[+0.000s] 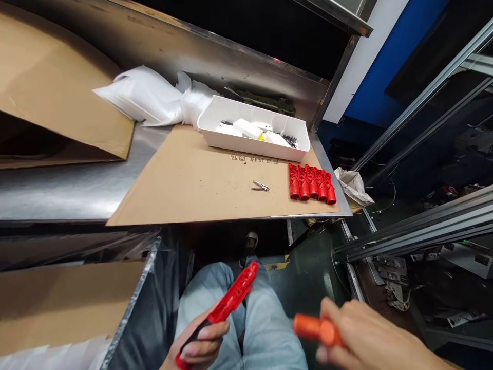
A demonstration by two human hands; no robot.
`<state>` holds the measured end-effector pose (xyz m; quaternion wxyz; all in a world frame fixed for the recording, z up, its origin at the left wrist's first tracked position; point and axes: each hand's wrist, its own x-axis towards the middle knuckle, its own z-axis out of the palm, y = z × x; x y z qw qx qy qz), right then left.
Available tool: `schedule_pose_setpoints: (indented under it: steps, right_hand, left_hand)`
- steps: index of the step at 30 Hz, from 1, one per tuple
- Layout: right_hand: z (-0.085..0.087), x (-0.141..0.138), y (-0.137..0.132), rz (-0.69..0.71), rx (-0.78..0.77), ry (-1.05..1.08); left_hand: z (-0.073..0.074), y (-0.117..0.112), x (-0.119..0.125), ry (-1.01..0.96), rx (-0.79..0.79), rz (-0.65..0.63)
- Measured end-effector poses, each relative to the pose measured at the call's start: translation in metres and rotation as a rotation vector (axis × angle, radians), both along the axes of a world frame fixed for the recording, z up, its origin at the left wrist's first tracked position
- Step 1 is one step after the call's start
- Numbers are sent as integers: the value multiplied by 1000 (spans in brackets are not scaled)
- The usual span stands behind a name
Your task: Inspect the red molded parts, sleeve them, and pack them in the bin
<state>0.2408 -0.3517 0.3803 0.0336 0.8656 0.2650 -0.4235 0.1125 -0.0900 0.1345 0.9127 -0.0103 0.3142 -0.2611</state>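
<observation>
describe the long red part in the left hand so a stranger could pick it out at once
Below the front edge of the steel bench, above the person's light jeans, the left hand grips a long red plastic part, tilted upward. The short red pieces lined up on the cardboard sheet are stubbier, and the piece in the right hand is orange.

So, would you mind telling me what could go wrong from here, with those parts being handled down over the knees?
The orange-red cylindrical part in the right hand and the red plastic part in the left hand are held low, away from the stainless steel bench, so a slip could drop either onto the floor. The row of red plastic parts lies near the front edge of the cardboard sheet, so a bump might knock them off.
</observation>
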Motion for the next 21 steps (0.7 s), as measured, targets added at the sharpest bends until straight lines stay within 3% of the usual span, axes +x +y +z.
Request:
schedule_pose_setpoints:
  steps: [4,7,10,15,18,21]
  right_hand:
    - [7,5,3,49,10,-56]
    - [11,3,10,129,-27,41]
    - [9,-1,18,91,2,-33]
    - [-1,-7,26,263,-80,66]
    - [0,-5,25,195,-13,7]
    - [0,2,23,184,1,4]
  left_hand:
    - [10,-7,0,93,-66,-52]
    - [30,-10,11,135,-51,32]
    - [47,-14,28,181,30,181]
    - [54,-19,43,222,247,297]
    - [55,-14,36,215,391,250]
    - [57,-4,20,187,460,80]
